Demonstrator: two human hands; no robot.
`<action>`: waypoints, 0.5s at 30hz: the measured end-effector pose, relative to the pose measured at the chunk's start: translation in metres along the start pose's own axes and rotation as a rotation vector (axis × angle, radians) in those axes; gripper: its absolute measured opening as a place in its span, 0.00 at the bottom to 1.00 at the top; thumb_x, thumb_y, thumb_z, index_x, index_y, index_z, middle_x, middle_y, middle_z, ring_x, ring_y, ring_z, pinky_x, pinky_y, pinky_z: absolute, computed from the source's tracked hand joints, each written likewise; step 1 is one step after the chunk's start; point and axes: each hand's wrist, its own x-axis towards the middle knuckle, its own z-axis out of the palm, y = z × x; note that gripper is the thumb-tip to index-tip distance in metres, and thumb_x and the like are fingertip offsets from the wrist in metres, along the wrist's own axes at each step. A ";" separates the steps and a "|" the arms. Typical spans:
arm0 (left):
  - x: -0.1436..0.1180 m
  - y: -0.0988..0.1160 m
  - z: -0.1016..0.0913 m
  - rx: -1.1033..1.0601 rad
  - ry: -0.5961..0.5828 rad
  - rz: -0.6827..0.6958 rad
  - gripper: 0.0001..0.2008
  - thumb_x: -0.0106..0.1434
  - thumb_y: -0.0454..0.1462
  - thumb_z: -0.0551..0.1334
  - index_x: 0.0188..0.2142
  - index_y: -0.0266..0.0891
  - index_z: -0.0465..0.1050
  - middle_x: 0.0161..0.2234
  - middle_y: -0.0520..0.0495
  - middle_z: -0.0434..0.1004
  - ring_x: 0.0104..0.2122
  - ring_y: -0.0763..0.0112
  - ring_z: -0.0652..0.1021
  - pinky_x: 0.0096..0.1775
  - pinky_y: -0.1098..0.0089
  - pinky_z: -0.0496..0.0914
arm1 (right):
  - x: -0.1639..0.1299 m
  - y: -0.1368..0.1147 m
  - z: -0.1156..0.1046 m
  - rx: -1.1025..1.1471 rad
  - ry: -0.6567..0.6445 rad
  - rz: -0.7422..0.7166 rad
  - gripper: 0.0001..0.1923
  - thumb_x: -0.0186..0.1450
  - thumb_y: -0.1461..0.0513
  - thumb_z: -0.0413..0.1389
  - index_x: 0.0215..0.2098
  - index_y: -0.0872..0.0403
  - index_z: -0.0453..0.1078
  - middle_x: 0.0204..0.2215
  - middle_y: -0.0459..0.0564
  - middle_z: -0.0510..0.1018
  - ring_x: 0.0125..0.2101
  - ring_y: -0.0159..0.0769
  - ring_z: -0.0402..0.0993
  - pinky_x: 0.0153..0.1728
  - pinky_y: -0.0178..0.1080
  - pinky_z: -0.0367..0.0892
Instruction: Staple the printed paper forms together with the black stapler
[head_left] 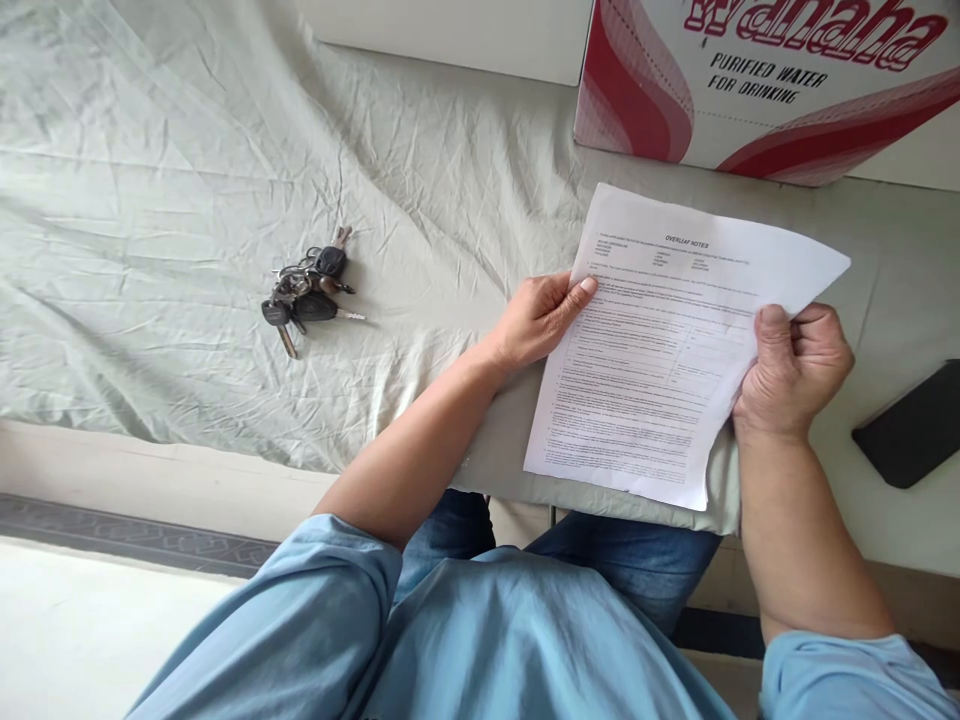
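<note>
Obs.: printed sheet (675,350) is held over the near edge of the counter (885,250), its lower part hanging past the edge above the lap. Left hand (536,320) pinches the sheet's left margin, thumb on top, fingers underneath. Right hand (795,365) is closed on the right margin, thumb pressed on the paper, which curls there.

Risk: the paper is thin and supported only at its two side edges. Uneven pull between the hands could crease or tear it; the right-hand grip already bends the corner. If either hand loosens, the overhanging half would likely droop or slide off toward the floor.

Position: sheet spans the gap between both hands, touching each, tilted slightly clockwise.

Surroundings: wrinkled pale cloth (187,200) covers the counter. Bunch of keys (307,290) lies well left of the left hand. Dark phone (911,425) lies right of the right hand. Red-and-white water carton (757,80) stands behind the sheet.
</note>
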 end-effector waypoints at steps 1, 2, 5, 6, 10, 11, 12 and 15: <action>0.001 -0.001 0.000 0.009 0.012 0.002 0.40 0.76 0.75 0.58 0.38 0.41 0.78 0.34 0.46 0.82 0.36 0.64 0.82 0.38 0.63 0.75 | 0.001 0.001 0.001 -0.011 -0.009 -0.009 0.30 0.60 0.36 0.79 0.37 0.50 0.80 0.29 0.41 0.78 0.31 0.33 0.71 0.42 0.42 0.74; 0.001 -0.001 -0.001 0.013 0.027 0.002 0.40 0.76 0.75 0.58 0.38 0.42 0.77 0.33 0.47 0.81 0.36 0.64 0.82 0.38 0.63 0.76 | 0.002 0.002 0.001 -0.012 -0.031 -0.012 0.32 0.60 0.35 0.79 0.40 0.50 0.80 0.33 0.43 0.81 0.34 0.35 0.75 0.47 0.45 0.77; 0.002 -0.006 -0.002 0.003 0.094 -0.010 0.37 0.78 0.73 0.59 0.37 0.43 0.77 0.34 0.47 0.82 0.38 0.62 0.83 0.42 0.63 0.78 | 0.004 0.000 0.002 0.066 -0.160 0.040 0.39 0.58 0.31 0.78 0.53 0.47 0.82 0.50 0.52 0.88 0.53 0.46 0.85 0.64 0.54 0.79; 0.002 -0.007 -0.002 -0.008 0.122 -0.014 0.37 0.78 0.72 0.59 0.38 0.43 0.78 0.35 0.47 0.83 0.41 0.61 0.84 0.44 0.62 0.80 | 0.005 -0.003 0.001 0.101 -0.214 0.089 0.42 0.58 0.31 0.79 0.57 0.47 0.82 0.55 0.55 0.89 0.58 0.49 0.86 0.66 0.56 0.79; 0.008 -0.014 -0.001 -0.086 0.256 -0.012 0.39 0.79 0.74 0.53 0.49 0.45 0.83 0.44 0.43 0.89 0.54 0.54 0.88 0.53 0.58 0.83 | 0.006 -0.017 -0.014 0.159 -0.448 0.393 0.41 0.59 0.34 0.79 0.60 0.47 0.84 0.54 0.58 0.91 0.61 0.58 0.89 0.63 0.61 0.84; 0.010 -0.015 -0.001 -0.097 0.291 -0.003 0.41 0.79 0.75 0.52 0.53 0.45 0.83 0.47 0.42 0.90 0.58 0.52 0.88 0.56 0.56 0.83 | 0.007 -0.020 -0.019 0.173 -0.503 0.464 0.40 0.60 0.33 0.78 0.58 0.49 0.85 0.52 0.59 0.92 0.60 0.61 0.89 0.61 0.62 0.85; 0.013 -0.016 -0.001 -0.100 0.327 0.006 0.42 0.78 0.76 0.51 0.57 0.46 0.83 0.50 0.41 0.90 0.61 0.51 0.87 0.58 0.56 0.83 | 0.008 -0.021 -0.024 0.199 -0.546 0.512 0.41 0.60 0.31 0.76 0.56 0.50 0.86 0.50 0.61 0.92 0.60 0.64 0.90 0.61 0.63 0.86; 0.020 -0.018 -0.001 -0.119 0.437 0.010 0.43 0.78 0.76 0.52 0.65 0.48 0.79 0.59 0.39 0.90 0.71 0.50 0.82 0.63 0.55 0.81 | 0.011 -0.020 -0.026 0.299 -0.552 0.461 0.43 0.57 0.26 0.74 0.51 0.50 0.87 0.48 0.64 0.92 0.63 0.69 0.89 0.63 0.65 0.85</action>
